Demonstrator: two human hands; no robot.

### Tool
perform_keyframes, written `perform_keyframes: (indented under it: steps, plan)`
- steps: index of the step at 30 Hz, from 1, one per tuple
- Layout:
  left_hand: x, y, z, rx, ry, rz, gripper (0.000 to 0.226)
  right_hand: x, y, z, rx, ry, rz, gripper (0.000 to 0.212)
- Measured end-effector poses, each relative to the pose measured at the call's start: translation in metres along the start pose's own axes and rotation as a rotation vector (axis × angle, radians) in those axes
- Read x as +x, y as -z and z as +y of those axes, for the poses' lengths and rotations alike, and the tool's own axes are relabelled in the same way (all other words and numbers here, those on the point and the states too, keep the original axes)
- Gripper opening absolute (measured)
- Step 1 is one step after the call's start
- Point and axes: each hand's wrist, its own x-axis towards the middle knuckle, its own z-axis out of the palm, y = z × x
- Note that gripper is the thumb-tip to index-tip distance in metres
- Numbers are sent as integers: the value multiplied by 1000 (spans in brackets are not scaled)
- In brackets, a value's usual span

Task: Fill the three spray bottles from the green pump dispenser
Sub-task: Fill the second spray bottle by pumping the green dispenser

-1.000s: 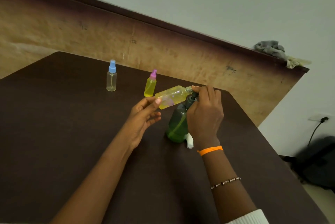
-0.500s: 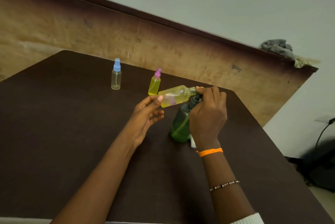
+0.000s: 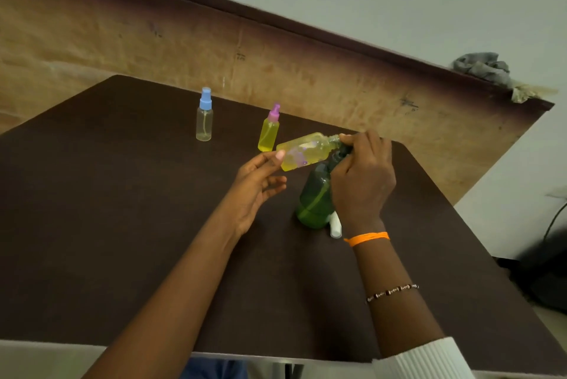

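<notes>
Near the middle of the dark brown table (image 3: 122,225), at about one o'clock from the person, stood the dark green see-through plastic pump dispenser (image 3: 316,197). Right above it lay the clear plastic spray bottle with yellow liquid and no cap (image 3: 303,151). This bottle was tipped on its side. Its long way ran from eight o'clock at the bottom end to two o'clock at the open neck. The neck sat right at the top of the green pump.

The right hand (image 3: 362,182) was the nearer one to the pump. It was curled over the pump top, with its fingertips pinching the bottle's neck. The left hand (image 3: 260,182) was at nine o'clock from the bottle. It was mostly open, fingers loose, and only the thumb and a fingertip touched the bottle's bottom end to steady it. I think the next squirt needed the neck to stay lined up with the pump's spout.

A small white plastic cap piece (image 3: 335,225) lay on the table touching the green pump's base. Farther off, at eleven o'clock, stood a small bottle with a pink sprayer and yellow liquid (image 3: 269,133). Left of that stood a small clear bottle with a blue sprayer (image 3: 204,119), which looked almost empty. All the bottles looked smooth and shiny.
</notes>
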Motion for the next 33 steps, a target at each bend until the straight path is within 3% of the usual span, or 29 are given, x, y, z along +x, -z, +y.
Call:
perform_keyframes:
  steps: [4,7,12,19,28,33]
  plan:
    - [-4,-2,2,23,-22,-22,33,25,12,-3,-51,107,-55,29]
    - [-4,-3,2,13,-17,-23,33,31,16,-3,-14,41,-117,28]
    - [1,2,-3,-2,-19,-19,34,-8,-1,-2,14,-10,2,32]
    - [-6,-1,-1,7,-20,-24,32,21,15,-1,-65,143,-49,33]
    - [-4,1,-5,-21,-24,-17,26,-18,0,2,9,31,18,40]
    - [-7,-2,-6,-2,-24,-14,19,7,13,1,-38,77,-43,37]
